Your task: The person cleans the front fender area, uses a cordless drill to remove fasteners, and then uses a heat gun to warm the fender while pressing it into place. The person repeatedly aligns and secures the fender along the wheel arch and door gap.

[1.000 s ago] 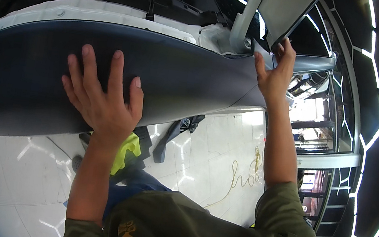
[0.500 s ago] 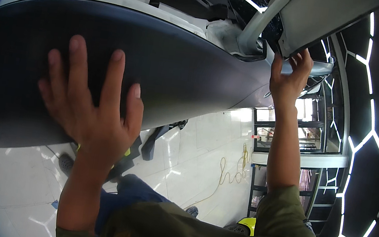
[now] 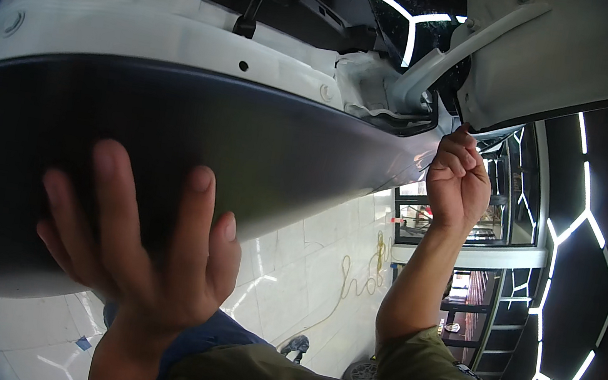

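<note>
A dark, smooth car fender stretches across from the left, narrowing toward the right. My left hand lies over its outer face, fingers spread and stretched out, holding nothing. At the fender's far right end, my right hand is closed, with fingers curled in and the thumb side up. It sits right by the lower corner of a raised light-grey panel, which looks like an open hood. Whatever the curled fingers pinch, if anything, is hidden.
A pale inner edge with bolts runs above the fender. A light hinge arm slants up to the raised panel. Below lie a white tiled floor, a yellowish hose and a shoe. Window frames stand at right.
The view has shifted, so the fender sits lower and shows more pale edge. My right fingers, bent around the raised panel's corner before, are now curled closed just below it. The left stays spread.
</note>
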`<state>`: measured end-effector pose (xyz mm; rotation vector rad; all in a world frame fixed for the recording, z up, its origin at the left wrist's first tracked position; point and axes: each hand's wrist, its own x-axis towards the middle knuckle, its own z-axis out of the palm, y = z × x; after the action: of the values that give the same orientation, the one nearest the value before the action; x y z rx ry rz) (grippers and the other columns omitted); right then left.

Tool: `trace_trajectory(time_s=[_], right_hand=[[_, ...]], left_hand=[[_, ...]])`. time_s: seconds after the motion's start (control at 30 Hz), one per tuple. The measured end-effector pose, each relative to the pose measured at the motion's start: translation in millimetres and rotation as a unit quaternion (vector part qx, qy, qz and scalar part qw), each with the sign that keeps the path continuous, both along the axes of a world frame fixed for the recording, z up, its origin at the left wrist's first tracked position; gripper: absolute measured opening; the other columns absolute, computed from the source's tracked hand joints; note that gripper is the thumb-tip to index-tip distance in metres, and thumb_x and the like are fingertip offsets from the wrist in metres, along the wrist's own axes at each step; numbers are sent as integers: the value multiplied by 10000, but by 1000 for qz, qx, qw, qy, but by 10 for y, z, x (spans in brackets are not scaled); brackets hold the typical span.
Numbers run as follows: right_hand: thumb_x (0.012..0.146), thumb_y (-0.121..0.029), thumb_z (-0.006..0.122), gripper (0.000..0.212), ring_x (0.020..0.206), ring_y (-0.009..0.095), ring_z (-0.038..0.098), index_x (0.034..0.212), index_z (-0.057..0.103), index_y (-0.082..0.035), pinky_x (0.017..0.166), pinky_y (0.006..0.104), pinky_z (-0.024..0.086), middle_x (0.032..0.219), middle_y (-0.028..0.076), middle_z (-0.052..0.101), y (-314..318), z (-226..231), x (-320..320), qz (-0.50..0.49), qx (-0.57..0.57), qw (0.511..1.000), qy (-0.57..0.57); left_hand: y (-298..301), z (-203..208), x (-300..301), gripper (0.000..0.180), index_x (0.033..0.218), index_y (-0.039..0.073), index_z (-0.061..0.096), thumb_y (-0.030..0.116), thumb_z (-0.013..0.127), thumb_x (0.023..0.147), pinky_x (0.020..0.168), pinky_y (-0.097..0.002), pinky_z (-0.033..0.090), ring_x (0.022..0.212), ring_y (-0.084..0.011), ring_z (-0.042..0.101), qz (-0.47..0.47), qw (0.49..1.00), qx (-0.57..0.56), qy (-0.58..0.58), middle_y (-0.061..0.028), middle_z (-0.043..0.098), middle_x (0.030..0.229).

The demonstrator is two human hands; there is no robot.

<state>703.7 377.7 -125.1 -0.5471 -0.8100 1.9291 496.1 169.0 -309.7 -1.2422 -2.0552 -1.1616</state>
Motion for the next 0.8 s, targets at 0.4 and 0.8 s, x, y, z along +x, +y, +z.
trace_trajectory(time_s=[0.4, 0.8], right_hand=[[942, -114, 469, 270, 766, 157, 536, 1171, 531, 16, 687, 296, 442, 907, 68, 593, 32, 60, 203, -210, 163, 927, -267], [842, -189, 628, 270, 710, 171, 627, 1033, 610, 2, 629, 303, 514, 872, 73, 626, 690, 366, -487, -317, 382, 788, -364]], left_hand=[[-29, 289, 95, 389, 1271, 0, 541, 118, 533, 901, 1055, -516, 314, 1261, -410, 457, -283, 929, 122, -204, -252, 483, 1354], [1612, 1388, 1540, 419, 1328, -73, 458, 53, 516, 932, 1005, -373, 424, 1199, -363, 547, -449, 561, 363, -593, -247, 542, 1297]])
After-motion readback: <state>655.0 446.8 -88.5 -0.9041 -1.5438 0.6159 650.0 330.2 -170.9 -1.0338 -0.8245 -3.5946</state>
